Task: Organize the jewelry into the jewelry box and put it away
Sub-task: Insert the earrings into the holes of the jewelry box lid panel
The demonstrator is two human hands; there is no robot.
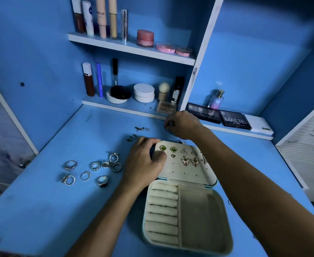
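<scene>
Lower centre of frame: the jewelry box (pixel 187 217) lies open on the blue desk (pixel 41 210); its ring rolls (pixel 161 212) and side compartment (pixel 202 219) hold nothing. Centre: the lid panel (pixel 187 164) carries several mounted earrings (pixel 188 156), with many holes vacant. The left hand (pixel 145 162) grips the panel's left edge, fingers curled round it. Centre left: nine or so rings (pixel 93 170) lie loose on the desk. Beyond the box, small earrings (pixel 140 129) remain unsorted. The right hand (pixel 182 124) is curled, fingertips pressed together as if pinching a small piece; the item itself cannot be made out. Assessment: earrings partly done; rings and stowing outstanding.
</scene>
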